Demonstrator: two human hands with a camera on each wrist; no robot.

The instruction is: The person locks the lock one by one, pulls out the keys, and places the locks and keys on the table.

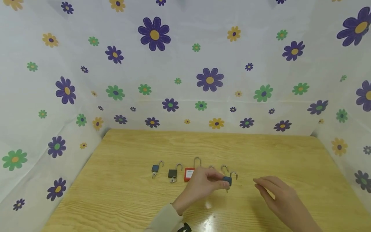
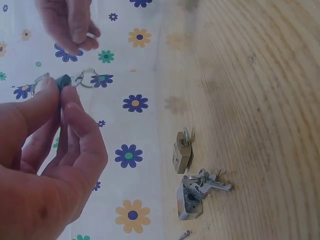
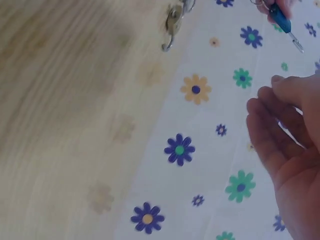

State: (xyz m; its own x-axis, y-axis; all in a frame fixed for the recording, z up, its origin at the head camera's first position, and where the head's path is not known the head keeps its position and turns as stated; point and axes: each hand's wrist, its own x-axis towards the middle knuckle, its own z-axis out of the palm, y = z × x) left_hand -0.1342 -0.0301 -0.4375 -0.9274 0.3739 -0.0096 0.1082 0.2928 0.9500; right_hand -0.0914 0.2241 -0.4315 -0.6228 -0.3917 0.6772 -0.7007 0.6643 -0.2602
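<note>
My left hand (image 1: 200, 184) pinches a blue padlock (image 1: 228, 181) between thumb and fingers, above the table. Its shackle is swung open, and a key ring (image 2: 90, 78) hangs from its lower end. To the right, apart from the padlock, my right hand (image 1: 280, 197) holds nothing; its fingers are relaxed, thumb near the fingertips. Behind the left hand, a red padlock (image 1: 189, 174) with a white label is partly covered. In the left wrist view, a brass padlock (image 2: 183, 154) and a silver padlock (image 2: 189, 204) with keys lie on the table.
Left of the red padlock lie a black padlock (image 1: 172, 173) and a small blue padlock (image 1: 155, 168), both with open shackles and keys. The wooden table (image 1: 121, 199) is bordered at the back and sides by a flower-printed white cloth (image 1: 185, 64).
</note>
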